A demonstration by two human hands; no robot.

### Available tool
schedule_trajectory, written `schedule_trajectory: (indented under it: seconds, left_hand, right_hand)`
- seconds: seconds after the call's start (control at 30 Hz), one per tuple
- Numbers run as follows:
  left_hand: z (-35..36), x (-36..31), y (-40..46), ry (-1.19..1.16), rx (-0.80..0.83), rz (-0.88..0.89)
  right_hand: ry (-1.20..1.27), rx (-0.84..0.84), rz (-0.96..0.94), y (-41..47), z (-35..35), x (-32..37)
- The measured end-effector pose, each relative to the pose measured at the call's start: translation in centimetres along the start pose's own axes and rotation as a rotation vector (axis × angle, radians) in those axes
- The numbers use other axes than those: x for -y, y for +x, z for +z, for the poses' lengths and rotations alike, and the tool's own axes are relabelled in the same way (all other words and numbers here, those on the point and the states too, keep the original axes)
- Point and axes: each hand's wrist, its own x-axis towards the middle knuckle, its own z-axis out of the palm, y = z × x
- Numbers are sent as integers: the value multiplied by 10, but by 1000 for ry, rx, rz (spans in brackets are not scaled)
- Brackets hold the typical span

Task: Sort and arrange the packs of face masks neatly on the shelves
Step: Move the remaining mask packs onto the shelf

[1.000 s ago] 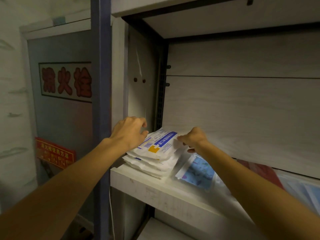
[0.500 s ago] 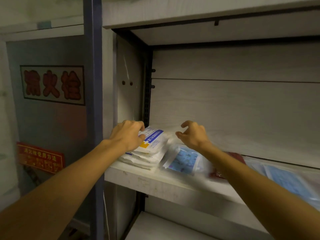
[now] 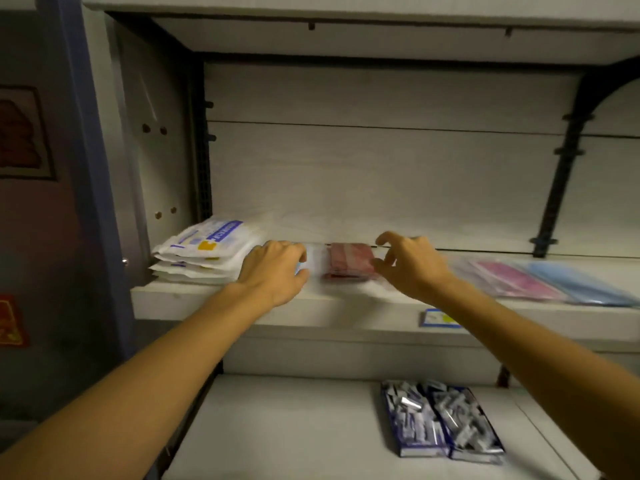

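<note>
On shelf [image 3: 346, 306]: 1 white stack [image 3: 201, 252], 1 red pk [image 3: 349, 261], 1 pink [image 3: 512, 280], 1 blue [image 3: 581, 284].

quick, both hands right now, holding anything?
Left hand: cannot tell, fingertips hidden on a clear pack.
Right hand: open, fingers loosely curled by the red pack, no grip.

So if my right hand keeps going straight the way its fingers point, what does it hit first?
Most likely the red mask pack: the right hand points left at its near edge, almost touching. Depth is hard to judge here.
</note>
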Motion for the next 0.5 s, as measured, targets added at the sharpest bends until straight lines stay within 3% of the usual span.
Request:
schedule_trajectory:
  seconds: [0.27,0.5]
  left_hand:
    - [23,-112,-5,-48,35,189]
    - [29,-219,2,-93,18,228]
  right_hand:
    - [-67,-1,128,-78,-47,-82]
    - [-115,-6,149,-125,-105,-165]
